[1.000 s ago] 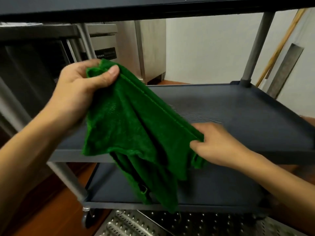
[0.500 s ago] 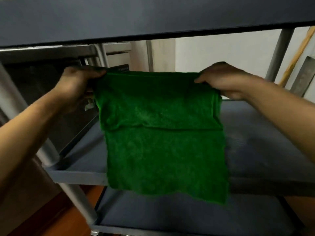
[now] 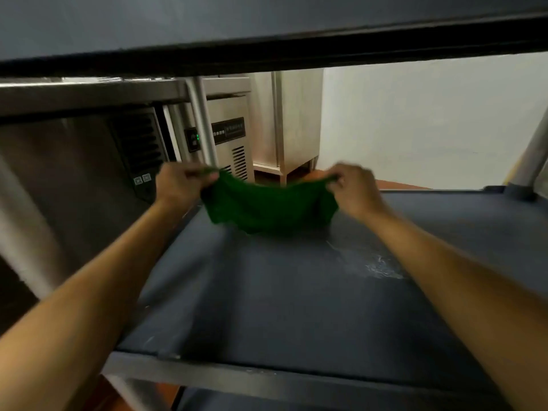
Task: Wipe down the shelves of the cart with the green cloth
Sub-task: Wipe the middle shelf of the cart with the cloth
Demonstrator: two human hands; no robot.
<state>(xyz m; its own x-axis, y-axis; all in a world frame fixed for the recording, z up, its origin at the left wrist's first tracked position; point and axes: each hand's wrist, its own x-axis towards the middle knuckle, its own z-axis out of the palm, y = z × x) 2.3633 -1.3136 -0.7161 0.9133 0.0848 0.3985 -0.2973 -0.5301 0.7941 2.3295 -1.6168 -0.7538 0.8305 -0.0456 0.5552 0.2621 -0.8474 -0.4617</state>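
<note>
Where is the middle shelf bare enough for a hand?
Free: shelf between green cloth and near edge; also right of right hand, toward the post. Crowded: far edge, where left hand grips cloth too.

1. One view: a wide-angle camera worn on the person's head.
2. Position: the lens sits low, level with the gap between two cart shelves. The upper shelf (image 3: pixel 267 25) fills the top band of the frame and the middle shelf (image 3: pixel 296 292) the lower centre.
3. Facing: forward and slightly down, across the middle shelf toward the stainless-steel units (image 3: pixel 231 137) and white wall (image 3: pixel 415 114) behind.
4. Range: close. The near shelf edge runs along the bottom of the frame and the forearms enter from both lower corners. The left hand (image 3: pixel 175 188) and right hand (image 3: pixel 355 194) meet the green cloth (image 3: pixel 267 206) near frame centre, over the far part of the shelf.
5. Optics: the cart post (image 3: pixel 536 149) at the right edge leans, and the periphery is soft.
</note>
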